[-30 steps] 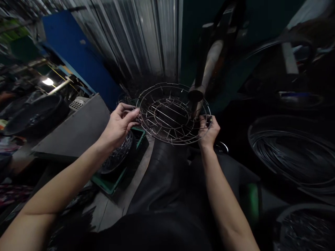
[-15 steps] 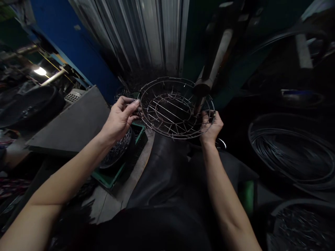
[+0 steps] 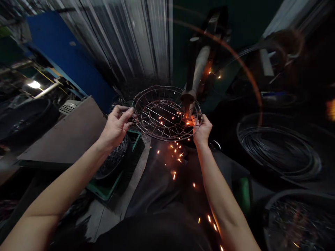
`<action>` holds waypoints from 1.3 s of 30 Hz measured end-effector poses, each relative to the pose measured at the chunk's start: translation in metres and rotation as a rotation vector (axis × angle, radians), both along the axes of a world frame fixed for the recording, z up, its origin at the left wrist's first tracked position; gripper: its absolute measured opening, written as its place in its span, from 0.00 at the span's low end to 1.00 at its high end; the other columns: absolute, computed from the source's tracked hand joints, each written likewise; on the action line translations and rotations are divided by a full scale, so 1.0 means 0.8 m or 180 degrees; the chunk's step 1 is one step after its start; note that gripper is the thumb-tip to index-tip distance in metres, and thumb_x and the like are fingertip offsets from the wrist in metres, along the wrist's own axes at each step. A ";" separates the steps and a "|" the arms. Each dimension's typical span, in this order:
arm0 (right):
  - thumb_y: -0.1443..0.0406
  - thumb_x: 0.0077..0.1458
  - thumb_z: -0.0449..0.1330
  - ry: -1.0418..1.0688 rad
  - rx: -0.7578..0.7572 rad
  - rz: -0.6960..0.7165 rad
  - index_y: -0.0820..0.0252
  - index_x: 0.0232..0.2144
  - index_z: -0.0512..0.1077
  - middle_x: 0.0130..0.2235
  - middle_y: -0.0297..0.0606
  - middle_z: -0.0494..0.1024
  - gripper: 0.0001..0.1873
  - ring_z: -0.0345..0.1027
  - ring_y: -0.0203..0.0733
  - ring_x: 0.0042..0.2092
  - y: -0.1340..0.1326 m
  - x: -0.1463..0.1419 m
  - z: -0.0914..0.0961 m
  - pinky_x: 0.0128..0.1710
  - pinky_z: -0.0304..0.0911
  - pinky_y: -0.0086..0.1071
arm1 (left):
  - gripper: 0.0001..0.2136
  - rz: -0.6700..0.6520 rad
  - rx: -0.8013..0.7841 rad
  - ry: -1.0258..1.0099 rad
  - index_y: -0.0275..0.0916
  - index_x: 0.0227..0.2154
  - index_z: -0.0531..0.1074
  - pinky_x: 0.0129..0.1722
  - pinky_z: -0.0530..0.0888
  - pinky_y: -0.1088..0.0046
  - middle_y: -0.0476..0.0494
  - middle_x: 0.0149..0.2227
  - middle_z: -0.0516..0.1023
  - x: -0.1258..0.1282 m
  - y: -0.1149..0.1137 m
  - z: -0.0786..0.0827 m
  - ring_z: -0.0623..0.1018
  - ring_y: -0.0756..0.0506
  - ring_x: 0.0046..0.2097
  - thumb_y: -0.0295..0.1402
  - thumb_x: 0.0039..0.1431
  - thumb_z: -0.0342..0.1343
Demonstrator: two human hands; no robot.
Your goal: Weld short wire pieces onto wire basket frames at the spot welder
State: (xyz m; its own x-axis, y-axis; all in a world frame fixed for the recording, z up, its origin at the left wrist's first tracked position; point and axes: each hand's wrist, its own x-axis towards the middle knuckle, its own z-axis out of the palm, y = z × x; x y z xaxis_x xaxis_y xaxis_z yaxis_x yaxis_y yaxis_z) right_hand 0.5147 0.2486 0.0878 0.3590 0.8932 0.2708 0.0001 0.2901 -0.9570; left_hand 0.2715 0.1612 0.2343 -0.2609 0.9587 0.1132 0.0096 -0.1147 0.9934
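A round wire basket (image 3: 163, 134) is held level in front of me, with wire rings and spokes across its bottom. My left hand (image 3: 116, 125) pinches its left rim between thumb and fingers. On the right side, my right hand (image 3: 202, 129) grips the wire, its fingertips partly hidden by the wires. The metal electrode arm of a spot welder (image 3: 188, 97) reaches down into the basket beside my right fingers. Bright orange sparks (image 3: 180, 157) fly from the electrode tip and fall over the dark apron (image 3: 162, 181) on my lap.
At the left a green crate (image 3: 104, 191) holds a dark bowl of wire pieces (image 3: 115, 157), near a slanted grey board (image 3: 65, 136). To the right lie a coil of wire (image 3: 277, 150) and a tub of small metal parts (image 3: 298, 219). Corrugated metal sheet (image 3: 131, 42) stands behind.
Sparks now burst from the electrode tip, where none showed before. The view has shifted, so basket, hands and welder appear further left; both hands keep their hold.
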 end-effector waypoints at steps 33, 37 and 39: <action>0.52 0.46 0.65 -0.0533 -0.1029 0.0236 0.60 0.39 0.76 0.40 0.41 0.78 0.22 0.74 0.46 0.41 -0.127 0.115 -0.025 0.46 0.69 0.43 | 0.17 0.0333 0.0189 -0.0299 0.38 0.29 0.65 0.26 0.70 0.80 0.54 0.23 0.71 0.002 -0.025 -0.025 0.72 0.54 0.25 0.37 0.40 0.67; 0.52 0.45 0.65 -0.0338 -0.1049 0.0393 0.60 0.37 0.76 0.37 0.40 0.79 0.21 0.74 0.45 0.38 -0.103 0.089 -0.021 0.43 0.69 0.42 | 0.17 0.0327 0.0170 -0.0353 0.38 0.29 0.65 0.27 0.70 0.80 0.54 0.23 0.71 0.003 -0.027 -0.025 0.73 0.54 0.26 0.36 0.40 0.66; 0.52 0.45 0.64 -0.0356 -0.0974 0.0417 0.60 0.37 0.76 0.36 0.40 0.79 0.21 0.74 0.45 0.38 -0.089 0.075 -0.016 0.43 0.69 0.42 | 0.17 0.0320 0.0145 -0.0357 0.38 0.29 0.65 0.27 0.70 0.79 0.54 0.23 0.71 0.002 -0.028 -0.027 0.73 0.54 0.25 0.36 0.40 0.66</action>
State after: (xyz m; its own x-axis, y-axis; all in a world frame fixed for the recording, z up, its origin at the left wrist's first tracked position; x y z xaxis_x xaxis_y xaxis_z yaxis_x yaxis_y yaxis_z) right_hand 0.5750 0.1776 0.0746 0.2193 0.9755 0.0146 0.0916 -0.0057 -0.9958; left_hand 0.2731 0.1392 0.2128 -0.3689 0.9216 0.1208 -0.0876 -0.1639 0.9826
